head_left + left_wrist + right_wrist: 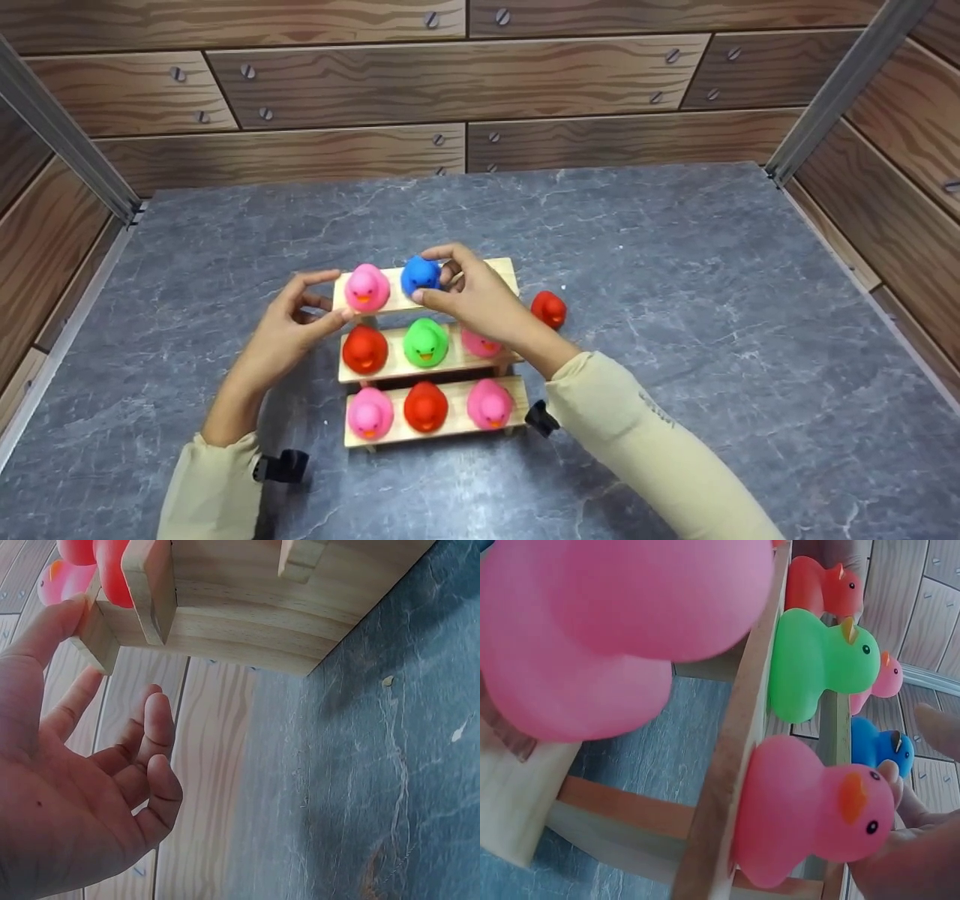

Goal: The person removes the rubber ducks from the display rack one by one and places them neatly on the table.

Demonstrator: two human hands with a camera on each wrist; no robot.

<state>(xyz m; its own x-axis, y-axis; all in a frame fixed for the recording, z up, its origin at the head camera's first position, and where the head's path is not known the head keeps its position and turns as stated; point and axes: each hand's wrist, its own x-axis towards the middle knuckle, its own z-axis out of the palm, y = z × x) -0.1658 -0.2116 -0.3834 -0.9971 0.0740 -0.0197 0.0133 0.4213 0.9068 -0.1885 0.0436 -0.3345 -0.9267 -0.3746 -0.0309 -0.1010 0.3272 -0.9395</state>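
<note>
A three-tier wooden stand (501,273) carries rubber ducks in rows. At the middle of its top tier is a blue rubber duck (419,276), which my right hand (484,298) pinches between thumb and index finger. My left hand (285,326) holds the left end of that tier, thumb at the front edge and index finger behind; its other fingers are loosely bent in the left wrist view. Beside the thumb sits a pink duck (367,288). The middle tier bears a red duck (365,349), a green duck (425,343) and a pink duck (802,814), partly covered by my right hand in the head view.
On the bottom tier stand a pink duck (370,413), a red duck (425,407) and another pink duck (490,404). A loose red duck (549,309) lies on the grey marbled table (675,300) right of the stand. Wood-patterned walls (450,79) enclose the table.
</note>
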